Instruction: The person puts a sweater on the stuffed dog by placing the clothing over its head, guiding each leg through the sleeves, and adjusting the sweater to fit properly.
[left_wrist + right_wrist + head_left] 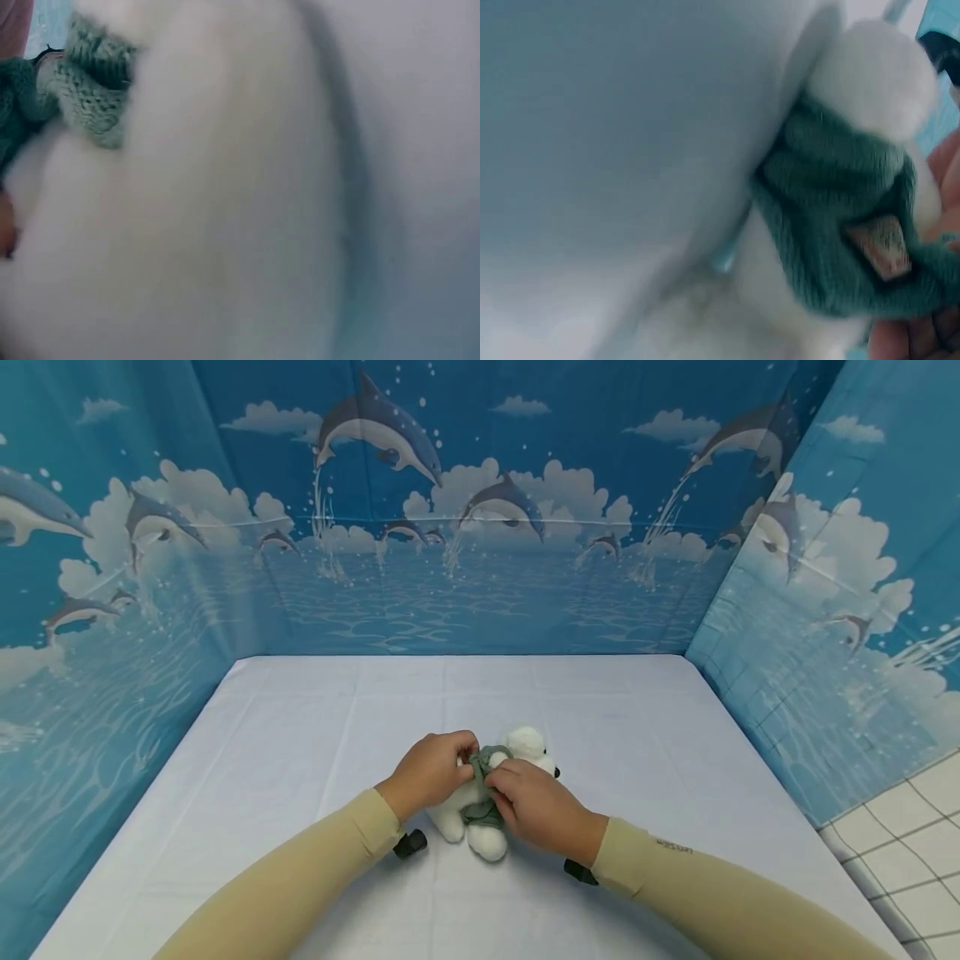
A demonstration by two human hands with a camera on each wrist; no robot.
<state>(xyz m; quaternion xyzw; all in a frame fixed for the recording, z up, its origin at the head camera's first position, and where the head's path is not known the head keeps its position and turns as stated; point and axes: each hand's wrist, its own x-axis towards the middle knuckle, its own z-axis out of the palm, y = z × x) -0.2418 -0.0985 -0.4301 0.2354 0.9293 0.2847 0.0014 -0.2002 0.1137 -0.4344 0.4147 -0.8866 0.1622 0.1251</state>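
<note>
On a white table (615, 727), before a blue backdrop (480, 593) of leaping dolphins, a white plush toy (459, 806) rests between our hands, its head away from us and to the right, its feet toward us. Our left hand (433, 770) pinches the toy's green knit (483, 816) near its edge, while our right hand (543, 803) holds the same knit just beside it, both grips narrow. From our right wrist, we see the knit around the toy's body; from our left, blurred white plush dominates.
</note>
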